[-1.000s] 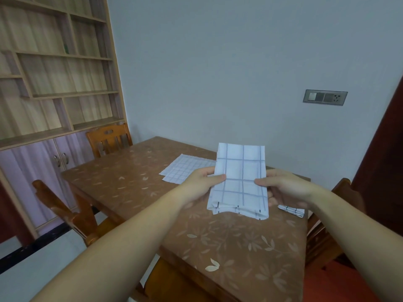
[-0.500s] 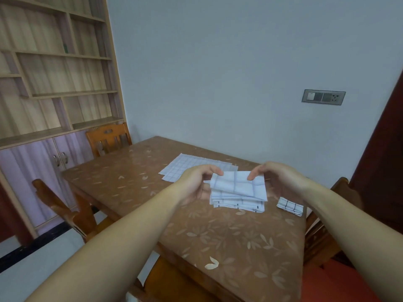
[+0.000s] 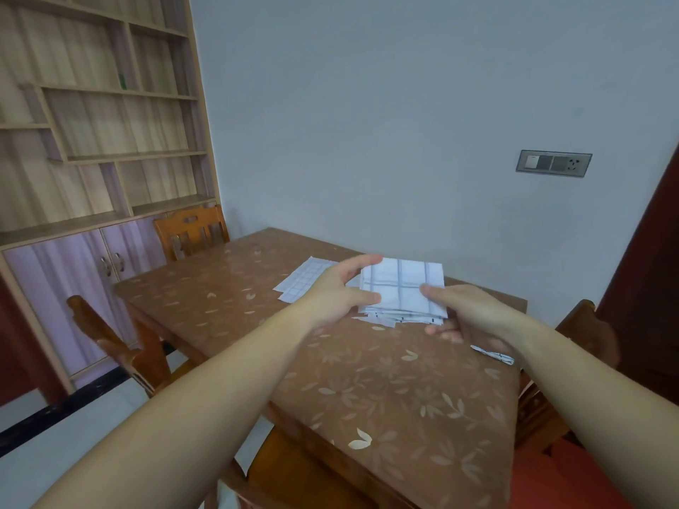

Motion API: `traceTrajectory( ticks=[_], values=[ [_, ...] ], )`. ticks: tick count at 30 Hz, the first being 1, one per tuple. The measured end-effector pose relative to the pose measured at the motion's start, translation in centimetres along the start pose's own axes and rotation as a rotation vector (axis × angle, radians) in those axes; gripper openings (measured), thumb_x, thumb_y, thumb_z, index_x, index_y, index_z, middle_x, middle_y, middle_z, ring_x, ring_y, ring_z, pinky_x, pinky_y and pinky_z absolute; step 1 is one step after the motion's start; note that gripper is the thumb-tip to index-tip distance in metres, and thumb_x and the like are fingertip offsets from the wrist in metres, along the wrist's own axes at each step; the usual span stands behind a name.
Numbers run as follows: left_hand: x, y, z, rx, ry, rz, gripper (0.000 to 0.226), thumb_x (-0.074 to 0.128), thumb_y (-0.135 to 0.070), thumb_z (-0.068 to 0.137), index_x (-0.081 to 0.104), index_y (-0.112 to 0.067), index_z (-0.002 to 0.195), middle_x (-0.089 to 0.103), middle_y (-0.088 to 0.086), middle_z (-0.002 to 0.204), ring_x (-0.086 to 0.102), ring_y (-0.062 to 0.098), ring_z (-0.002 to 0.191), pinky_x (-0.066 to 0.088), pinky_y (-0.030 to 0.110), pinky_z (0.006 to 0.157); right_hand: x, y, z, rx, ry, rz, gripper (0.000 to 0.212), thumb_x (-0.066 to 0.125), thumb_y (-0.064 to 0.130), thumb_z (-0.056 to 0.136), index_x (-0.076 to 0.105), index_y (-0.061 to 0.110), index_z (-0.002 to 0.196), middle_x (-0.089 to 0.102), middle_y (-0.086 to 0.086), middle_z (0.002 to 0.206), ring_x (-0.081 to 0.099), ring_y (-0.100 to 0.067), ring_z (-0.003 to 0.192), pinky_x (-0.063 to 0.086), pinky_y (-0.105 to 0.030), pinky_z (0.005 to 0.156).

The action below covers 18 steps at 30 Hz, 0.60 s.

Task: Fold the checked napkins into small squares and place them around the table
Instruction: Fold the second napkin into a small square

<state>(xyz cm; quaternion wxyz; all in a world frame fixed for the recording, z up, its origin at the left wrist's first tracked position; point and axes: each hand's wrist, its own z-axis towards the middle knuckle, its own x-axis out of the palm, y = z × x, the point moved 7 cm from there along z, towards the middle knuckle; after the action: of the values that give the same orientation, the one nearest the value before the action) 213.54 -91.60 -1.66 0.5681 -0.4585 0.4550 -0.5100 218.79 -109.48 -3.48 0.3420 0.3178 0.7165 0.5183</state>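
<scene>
A: What do we see in the middle?
B: We see a folded checked napkin (image 3: pixel 402 286), white with blue lines. It is over the far half of the table (image 3: pixel 367 391).
A: Who holds it?
B: Both hands do. The left hand (image 3: pixel 340 295) pinches its left side, with the thumb on top and the long fingers up along the edge. The right hand (image 3: pixel 468 314) pinches its right side, with the thumb on top and the other fingers under it.
A: Does it touch the table?
B: We cannot tell. We can see its layers at the near edge.
A: Are there more napkins?
B: Yes. Flat checked napkins (image 3: pixel 303 281) lie on the table just behind the left hand. A small folded napkin (image 3: pixel 494 355) lies near the table's right edge, partly hidden by the right wrist.
A: What else do we see?
B: A wooden chair (image 3: pixel 191 233) stands at the far left corner. A tall shelf unit (image 3: pixel 99 123) stands behind it. A switch plate (image 3: pixel 554 163) is on the wall.
</scene>
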Motion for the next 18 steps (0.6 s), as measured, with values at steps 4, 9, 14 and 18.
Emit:
traceTrajectory(
  ticks=[4, 9, 14, 18],
  values=[
    [-0.3, 0.9, 0.1, -0.027, -0.035, -0.096, 0.064, 0.065, 0.005, 0.085, 0.049, -0.039, 0.129, 0.063, -0.003, 0.127, 0.067, 0.020, 0.091, 0.052, 0.028, 0.060, -0.1, 0.4, 0.0, -0.090, -0.010, 0.065, 0.009, 0.061, 0.012, 0.095, 0.070, 0.009, 0.095, 0.070, -0.001, 0.070, 0.058, -0.007, 0.045, 0.044, -0.015, 0.041],
    [1.0, 2.7, -0.6, -0.311, 0.077, -0.134, 0.030, 0.065, -0.023, 0.092, 0.062, -0.013, 0.120, 0.075, 0.001, 0.090, 0.072, 0.015, 0.073, 0.058, 0.023, 0.062, -0.1, 1.1, 0.1, -0.160, 0.022, 0.004, 0.012, 0.063, 0.012, 0.093, 0.070, 0.009, 0.103, 0.073, -0.003, 0.077, 0.063, -0.009, 0.051, 0.049, -0.017, 0.046],
    [1.5, 2.9, -0.4, -0.265, 0.113, 0.053, 0.023, 0.065, -0.016, 0.092, 0.065, -0.013, 0.115, 0.072, -0.006, 0.079, 0.066, 0.004, 0.057, 0.048, 0.013, 0.049, -0.9, -0.1, 1.0, -0.150, 0.026, -0.083, 0.031, 0.064, 0.037, 0.091, 0.069, 0.017, 0.115, 0.076, -0.002, 0.105, 0.073, -0.021, 0.095, 0.057, -0.039, 0.087],
    [2.8, 3.5, 0.0, -0.227, 0.178, 0.194, 0.014, 0.065, -0.017, 0.093, 0.067, -0.016, 0.106, 0.069, -0.011, 0.068, 0.058, 0.004, 0.050, 0.042, 0.014, 0.047, -1.4, -0.3, 1.8, -0.198, -0.029, 0.195, 0.031, 0.066, 0.023, 0.090, 0.070, 0.002, 0.112, 0.074, -0.018, 0.106, 0.072, -0.031, 0.094, 0.057, -0.043, 0.086]
  ],
)
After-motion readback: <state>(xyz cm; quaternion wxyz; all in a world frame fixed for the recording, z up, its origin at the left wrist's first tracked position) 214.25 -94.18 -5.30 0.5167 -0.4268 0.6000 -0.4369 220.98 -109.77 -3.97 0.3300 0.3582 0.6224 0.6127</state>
